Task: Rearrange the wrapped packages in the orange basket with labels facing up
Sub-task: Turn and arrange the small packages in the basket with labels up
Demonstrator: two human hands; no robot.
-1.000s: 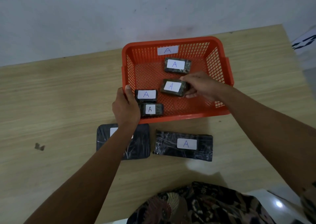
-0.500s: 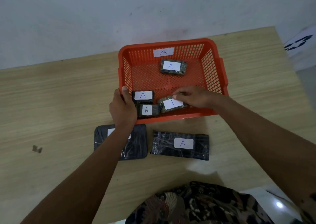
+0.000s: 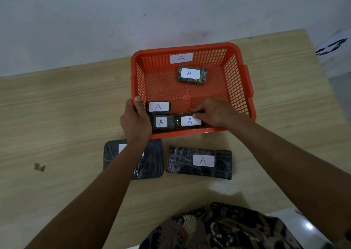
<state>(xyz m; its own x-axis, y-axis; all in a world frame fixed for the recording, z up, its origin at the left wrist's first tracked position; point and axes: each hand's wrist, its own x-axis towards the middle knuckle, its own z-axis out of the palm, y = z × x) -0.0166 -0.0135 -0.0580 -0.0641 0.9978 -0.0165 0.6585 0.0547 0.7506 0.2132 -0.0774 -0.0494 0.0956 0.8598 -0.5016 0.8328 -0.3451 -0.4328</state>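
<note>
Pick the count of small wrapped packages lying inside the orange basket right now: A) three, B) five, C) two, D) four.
D: one package lies near the far wall, one near the left side, and two sit side by side along the near wall of the orange basket, the right hand touching the last one.

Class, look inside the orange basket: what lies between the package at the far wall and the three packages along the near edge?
Nothing: in the head view, only bare basket floor separates the far package from the near three packages.
</note>
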